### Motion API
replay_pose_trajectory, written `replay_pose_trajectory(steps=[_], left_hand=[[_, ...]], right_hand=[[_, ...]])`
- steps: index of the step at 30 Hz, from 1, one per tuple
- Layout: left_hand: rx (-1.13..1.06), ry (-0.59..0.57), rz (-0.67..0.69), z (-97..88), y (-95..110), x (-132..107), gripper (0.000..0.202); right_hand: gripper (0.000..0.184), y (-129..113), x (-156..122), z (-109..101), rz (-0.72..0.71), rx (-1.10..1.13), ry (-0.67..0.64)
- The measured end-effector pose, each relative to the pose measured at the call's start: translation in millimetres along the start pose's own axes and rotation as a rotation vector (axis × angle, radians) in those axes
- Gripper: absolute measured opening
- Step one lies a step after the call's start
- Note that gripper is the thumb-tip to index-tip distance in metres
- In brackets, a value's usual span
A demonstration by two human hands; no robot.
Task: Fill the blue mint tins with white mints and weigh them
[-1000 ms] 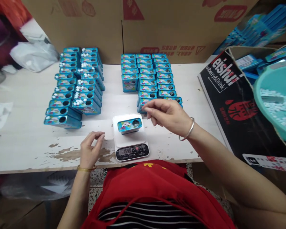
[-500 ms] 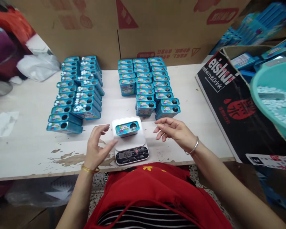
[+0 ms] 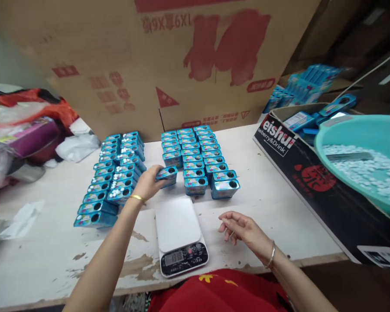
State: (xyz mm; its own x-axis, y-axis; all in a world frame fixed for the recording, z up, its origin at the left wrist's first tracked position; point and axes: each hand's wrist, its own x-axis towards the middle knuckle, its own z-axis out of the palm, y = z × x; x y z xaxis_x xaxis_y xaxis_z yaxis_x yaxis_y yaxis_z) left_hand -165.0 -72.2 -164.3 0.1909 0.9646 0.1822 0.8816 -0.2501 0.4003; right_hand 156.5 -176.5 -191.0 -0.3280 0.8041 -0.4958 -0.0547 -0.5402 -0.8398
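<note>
My left hand (image 3: 148,182) is closed around a blue candy tin (image 3: 167,174) with a round hole in its top, just behind the scale and by the front of the middle group of tins. The white digital scale (image 3: 178,223) has nothing on its plate, and its display is lit. To the right of the scale, my right hand (image 3: 238,227) hovers with loosely curled fingers and nothing visible in it. Rows of blue tins (image 3: 195,184) stand behind the scale. More tins (image 3: 121,190) are lined up at the left, several with white candies on top.
A large cardboard box (image 3: 123,56) closes off the back. At the right, a turquoise basin (image 3: 323,149) of white candies and a scoop (image 3: 351,157) rests on a black carton (image 3: 299,173). Plastic bags (image 3: 78,147) and a paper scrap (image 3: 22,220) lie at the left.
My left hand has taken the tin off the scale and carried it back toward the middle rows. The display reading has changed. The head view has tilted up; my right hand stays beside the scale.
</note>
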Motion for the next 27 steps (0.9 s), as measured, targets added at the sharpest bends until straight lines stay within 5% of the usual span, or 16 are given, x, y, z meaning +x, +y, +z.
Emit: replay_pose_trajectory(steps=[4, 7, 11, 14, 18, 22, 27], left_hand=[[0.099, 0.011, 0.000, 28.7, -3.1, 36.0, 0.034], [0.163, 0.075, -0.028, 33.7, 1.3, 33.6, 0.042], [0.243, 0.255, -0.014, 5.3, 0.8, -10.5, 0.039], [0.417, 0.352, -0.156, -23.3, -7.6, -58.5, 0.028], [0.661, 0.222, -0.225, -37.3, -23.7, -103.1, 0.021], [0.721, 0.111, -0.160, -37.0, -25.8, -110.7, 0.004], [0.641, 0.041, 0.040, -50.1, 20.9, -101.5, 0.008]], right_hand=[[0.053, 3.2, -2.3, 6.3, 0.000, 0.019, -0.021], [0.054, 5.3, -5.5, 7.4, 0.015, 0.007, -0.040], [0.057, 10.0, -7.3, 3.1, 0.057, -0.017, -0.059], [0.057, 12.2, -6.2, 2.3, 0.068, -0.026, -0.072], [0.056, 11.0, -4.3, 10.0, 0.067, -0.041, -0.101], [0.055, 8.7, -5.4, 17.4, 0.028, -0.053, -0.137], [0.053, 9.9, -9.8, 10.8, 0.002, -0.039, -0.116]])
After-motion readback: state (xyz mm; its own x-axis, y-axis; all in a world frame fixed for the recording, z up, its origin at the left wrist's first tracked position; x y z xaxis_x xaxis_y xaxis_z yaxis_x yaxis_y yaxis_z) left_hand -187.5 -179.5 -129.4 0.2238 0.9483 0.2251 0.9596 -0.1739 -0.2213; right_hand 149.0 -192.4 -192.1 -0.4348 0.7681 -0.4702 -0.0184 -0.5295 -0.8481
